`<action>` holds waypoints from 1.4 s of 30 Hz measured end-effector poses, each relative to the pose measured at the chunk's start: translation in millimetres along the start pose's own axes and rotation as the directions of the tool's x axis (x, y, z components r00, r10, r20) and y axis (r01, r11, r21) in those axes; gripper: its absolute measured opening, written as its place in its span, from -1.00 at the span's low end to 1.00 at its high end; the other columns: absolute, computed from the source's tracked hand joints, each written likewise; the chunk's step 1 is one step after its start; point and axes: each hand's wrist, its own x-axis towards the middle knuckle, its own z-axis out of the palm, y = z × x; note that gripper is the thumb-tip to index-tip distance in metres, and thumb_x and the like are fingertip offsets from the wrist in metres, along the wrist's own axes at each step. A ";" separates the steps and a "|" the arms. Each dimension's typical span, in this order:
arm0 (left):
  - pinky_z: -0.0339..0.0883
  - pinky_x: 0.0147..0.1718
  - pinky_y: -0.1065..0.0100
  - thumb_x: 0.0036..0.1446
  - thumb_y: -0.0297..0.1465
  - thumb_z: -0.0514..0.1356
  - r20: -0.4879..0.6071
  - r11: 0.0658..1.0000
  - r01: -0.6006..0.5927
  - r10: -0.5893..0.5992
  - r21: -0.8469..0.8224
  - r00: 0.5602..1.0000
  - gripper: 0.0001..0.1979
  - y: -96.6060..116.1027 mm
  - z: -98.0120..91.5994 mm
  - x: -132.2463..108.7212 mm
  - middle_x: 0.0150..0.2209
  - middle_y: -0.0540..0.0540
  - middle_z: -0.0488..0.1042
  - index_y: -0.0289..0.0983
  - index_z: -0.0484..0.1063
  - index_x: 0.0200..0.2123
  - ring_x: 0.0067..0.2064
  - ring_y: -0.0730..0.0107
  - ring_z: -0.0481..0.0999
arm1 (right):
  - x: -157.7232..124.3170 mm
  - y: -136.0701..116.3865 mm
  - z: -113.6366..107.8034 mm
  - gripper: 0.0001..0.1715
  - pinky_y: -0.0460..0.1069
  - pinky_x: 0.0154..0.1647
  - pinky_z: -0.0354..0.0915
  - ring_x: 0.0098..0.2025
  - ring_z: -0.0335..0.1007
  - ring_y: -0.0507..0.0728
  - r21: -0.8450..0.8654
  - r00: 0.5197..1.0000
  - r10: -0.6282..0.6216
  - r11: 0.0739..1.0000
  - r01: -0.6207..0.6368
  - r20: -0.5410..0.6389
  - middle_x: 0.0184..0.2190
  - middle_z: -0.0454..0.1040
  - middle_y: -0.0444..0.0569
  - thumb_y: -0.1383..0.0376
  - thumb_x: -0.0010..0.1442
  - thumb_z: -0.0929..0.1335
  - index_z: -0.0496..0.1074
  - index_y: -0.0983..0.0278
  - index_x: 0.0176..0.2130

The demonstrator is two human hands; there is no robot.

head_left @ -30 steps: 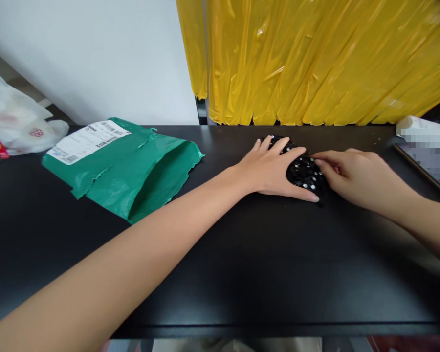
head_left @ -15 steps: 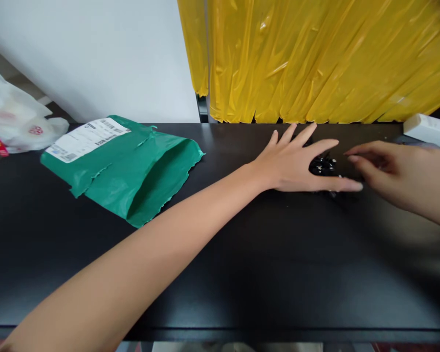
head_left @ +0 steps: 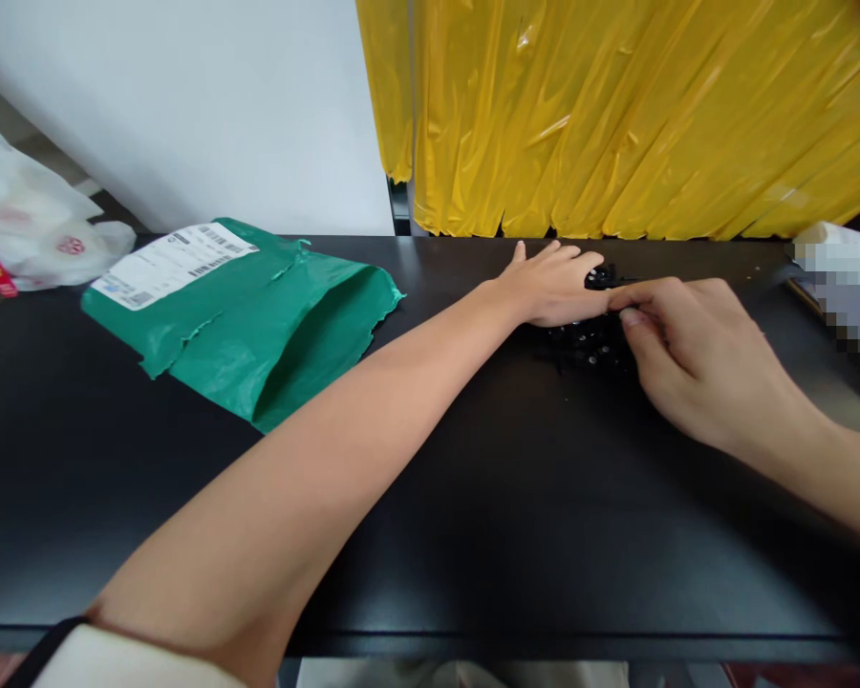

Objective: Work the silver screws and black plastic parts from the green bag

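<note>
Small black shiny pieces (head_left: 594,346) lie in a loose heap on the black table (head_left: 473,497), near its back edge. My left hand (head_left: 555,284) rests palm down over the heap's left and back part, its fingers spread. At the heap's right side, my right hand (head_left: 695,349) has thumb and index finger close together, the index tip meeting the left thumb. Whatever lies between those fingertips is too small to make out. Part of the heap is hidden under both hands.
A torn-open green mailing bag (head_left: 222,334) with a white label lies at the left. Behind it sits a white plastic bag (head_left: 50,225). Yellow plastic sheeting (head_left: 580,115) hangs behind the table. At the right edge is a white object (head_left: 838,253), partly pixelated.
My right hand has moved left to the heap and meets my left hand. My left hand has shifted slightly left and back, uncovering more black pieces in front.
</note>
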 end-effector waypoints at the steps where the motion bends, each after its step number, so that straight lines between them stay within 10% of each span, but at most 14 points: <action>1: -0.42 0.59 -0.44 0.43 0.14 -0.13 -0.001 1.000 -0.015 0.015 0.001 1.000 -0.08 0.8 -0.2 0.3 0.69 -0.22 -0.01 -0.28 0.08 0.64 0.71 -0.12 -0.15 | 0.0 -0.4 1.2 -0.71 0.25 0.07 0.40 -0.06 0.46 0.38 -0.003 1.000 0.017 1.000 -0.017 -0.002 -0.16 0.61 0.14 0.21 0.55 0.23 0.50 0.21 0.05; 29: -0.30 0.62 -0.43 0.50 0.15 -0.36 -0.112 0.988 -0.093 0.079 -0.122 0.991 -0.08 54.8 40.1 36.5 0.63 -0.18 0.20 -0.28 0.26 0.56 0.69 -0.13 -0.03 | -40.9 44.8 -11.3 -0.81 0.17 -0.23 0.36 -0.20 0.56 0.42 -0.227 0.996 0.014 0.973 -0.033 -0.086 -0.26 0.57 0.11 0.23 0.46 0.28 0.41 0.19 0.02; 42: -0.25 0.61 -0.45 0.44 0.24 -0.42 -0.198 0.922 -0.159 0.093 -0.354 0.976 -0.14 59.6 40.2 47.9 0.41 -0.13 0.52 -0.05 0.48 0.21 0.55 -0.12 0.30 | -41.1 51.0 -13.8 -0.62 0.19 -0.27 0.32 -0.23 0.58 0.43 -0.283 0.998 0.035 0.958 -0.050 -0.060 -0.20 0.62 0.22 0.21 0.44 0.27 0.49 0.33 0.10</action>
